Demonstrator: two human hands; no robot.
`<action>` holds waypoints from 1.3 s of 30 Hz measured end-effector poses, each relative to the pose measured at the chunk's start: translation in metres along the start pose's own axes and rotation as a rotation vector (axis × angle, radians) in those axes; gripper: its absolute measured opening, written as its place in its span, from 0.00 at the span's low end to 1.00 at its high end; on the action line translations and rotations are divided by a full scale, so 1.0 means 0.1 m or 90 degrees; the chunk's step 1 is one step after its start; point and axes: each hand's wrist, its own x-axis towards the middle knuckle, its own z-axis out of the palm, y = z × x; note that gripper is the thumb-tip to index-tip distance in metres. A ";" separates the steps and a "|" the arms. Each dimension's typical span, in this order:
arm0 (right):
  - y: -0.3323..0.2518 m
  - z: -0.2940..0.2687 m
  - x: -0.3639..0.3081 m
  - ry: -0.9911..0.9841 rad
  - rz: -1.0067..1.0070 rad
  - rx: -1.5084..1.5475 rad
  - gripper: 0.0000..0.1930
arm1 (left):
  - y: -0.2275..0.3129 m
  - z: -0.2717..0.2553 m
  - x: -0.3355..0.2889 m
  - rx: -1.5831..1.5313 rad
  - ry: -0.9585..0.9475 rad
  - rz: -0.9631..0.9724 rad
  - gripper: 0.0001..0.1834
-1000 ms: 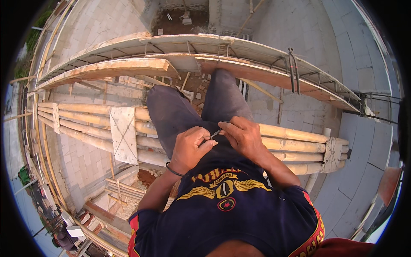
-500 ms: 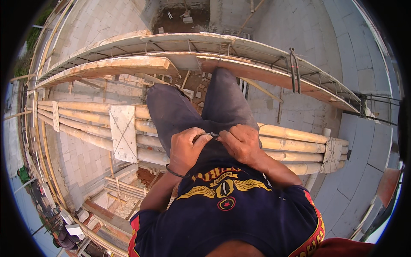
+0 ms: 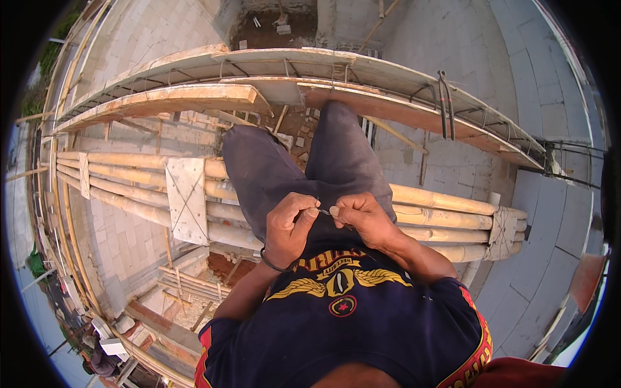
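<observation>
Above my lap, my left hand [image 3: 289, 223] and my right hand [image 3: 362, 220] face each other, fingers closed in a pinch. Between the fingertips runs a short, thin dark strand [image 3: 324, 211] that looks like twisted wire. Each hand grips one side of it; its exact kind is too small to make out. A dark band circles my left wrist. My thighs [image 3: 262, 165] stretch forward beneath the hands, and I sit on a row of bamboo poles [image 3: 446, 220].
Ahead, a long board trough [image 3: 381, 68] holds steel bars. A dark two-handled tool [image 3: 446, 107], like pincers, hangs over its right part. A wooden plank [image 3: 174, 100] lies along the trough's left. Pale panels [image 3: 185, 200] are tied to the bamboo. Rubble lies far below; block walls stand around.
Both hands have shifted slightly, and more of the dark strand shows between the fingertips. My left wrist has turned a little. The surroundings look the same.
</observation>
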 end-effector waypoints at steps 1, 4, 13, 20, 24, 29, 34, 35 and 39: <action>-0.03 -0.05 0.00 -0.028 0.134 0.082 0.15 | -0.03 0.00 0.00 0.037 -0.002 0.112 0.06; -0.11 -0.10 0.00 -0.090 0.176 0.124 0.12 | -0.10 0.01 0.02 -0.012 0.008 0.123 0.04; -0.14 -0.03 0.03 0.082 -0.469 -0.478 0.11 | -0.11 -0.16 0.04 -0.423 -0.052 -0.325 0.08; 0.01 -0.08 0.02 0.122 -0.227 -0.254 0.11 | -0.15 -0.08 0.06 -0.075 -0.100 0.170 0.06; 0.03 -0.06 0.04 0.103 -0.132 -0.138 0.11 | -0.18 -0.09 0.01 -0.162 -0.139 0.101 0.07; -0.08 -0.02 -0.02 0.121 -0.313 -0.349 0.12 | -0.22 -0.17 0.03 -0.671 -0.205 -0.412 0.17; -0.09 -0.01 -0.02 0.145 -0.332 -0.393 0.12 | -0.15 -0.24 0.14 -0.453 -0.434 -0.369 0.15; -0.07 0.00 -0.01 0.163 -0.312 -0.386 0.12 | -0.10 -0.22 0.14 -0.374 -0.468 -0.326 0.14; 0.00 -0.03 0.03 0.221 -0.159 -0.269 0.12 | 0.09 -0.08 0.11 0.056 -0.238 -0.191 0.14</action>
